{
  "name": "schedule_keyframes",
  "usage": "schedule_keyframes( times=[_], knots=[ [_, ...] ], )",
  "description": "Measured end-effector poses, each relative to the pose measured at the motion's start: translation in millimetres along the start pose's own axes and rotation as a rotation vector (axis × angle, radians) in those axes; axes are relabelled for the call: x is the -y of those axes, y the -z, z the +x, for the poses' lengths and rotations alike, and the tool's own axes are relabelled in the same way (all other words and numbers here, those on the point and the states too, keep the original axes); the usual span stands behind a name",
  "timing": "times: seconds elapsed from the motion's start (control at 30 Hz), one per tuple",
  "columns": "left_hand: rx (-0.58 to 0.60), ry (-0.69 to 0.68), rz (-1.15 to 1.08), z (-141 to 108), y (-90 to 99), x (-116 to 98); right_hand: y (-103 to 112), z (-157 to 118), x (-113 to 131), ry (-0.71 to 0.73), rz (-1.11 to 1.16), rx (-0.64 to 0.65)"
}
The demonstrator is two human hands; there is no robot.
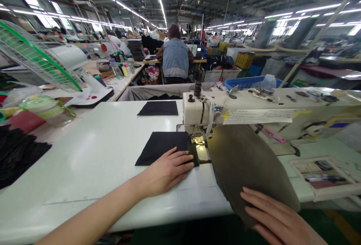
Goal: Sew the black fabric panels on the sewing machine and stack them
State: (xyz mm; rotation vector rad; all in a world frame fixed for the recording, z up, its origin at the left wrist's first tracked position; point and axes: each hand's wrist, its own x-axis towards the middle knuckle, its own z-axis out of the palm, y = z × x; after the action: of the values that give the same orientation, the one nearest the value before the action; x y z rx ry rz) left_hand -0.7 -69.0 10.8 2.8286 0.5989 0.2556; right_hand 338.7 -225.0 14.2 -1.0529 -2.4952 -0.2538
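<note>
Right hand [278, 216] cut off by bottom edge; writing on paper strip [259, 116] illegible.

Machine [254, 104] sits across the right half of the worktop [84, 151]. Near patch [160, 143] is left of the presser foot [199, 140], right edge just beside it; left hand [169, 169] on its near right corner. Far patch [162, 108] behind that. Sheet [245, 158] right of the foot, running under the machine's arm, near end past the front edge, right hand [273, 215] on it. Tray [335, 193] far right. Left: jug [47, 107], fan [56, 64] behind it. Crate [239, 83] behind machine; person [175, 58] beyond worktop.
</note>
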Motion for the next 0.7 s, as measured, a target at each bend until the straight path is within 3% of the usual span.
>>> schedule_keyframes(
  times=[0.23,0.47,0.63,0.7],
  knots=[
    [0.037,0.022,0.01,7.9,2.1,17.5,9.2,-0.4,-3.0,-0.295,0.239,0.046],
    [0.058,0.038,0.044,19.3,8.9,36.2,14.7,9.4,-12.9,-0.624,0.486,-0.055],
    [0.054,0.042,0.067,28.0,10.3,49.1,14.8,10.3,-25.7,-0.708,0.613,0.03],
    [0.052,0.038,0.081,31.4,11.4,53.2,13.2,11.5,-27.0,-0.728,0.606,0.008]
  ],
)
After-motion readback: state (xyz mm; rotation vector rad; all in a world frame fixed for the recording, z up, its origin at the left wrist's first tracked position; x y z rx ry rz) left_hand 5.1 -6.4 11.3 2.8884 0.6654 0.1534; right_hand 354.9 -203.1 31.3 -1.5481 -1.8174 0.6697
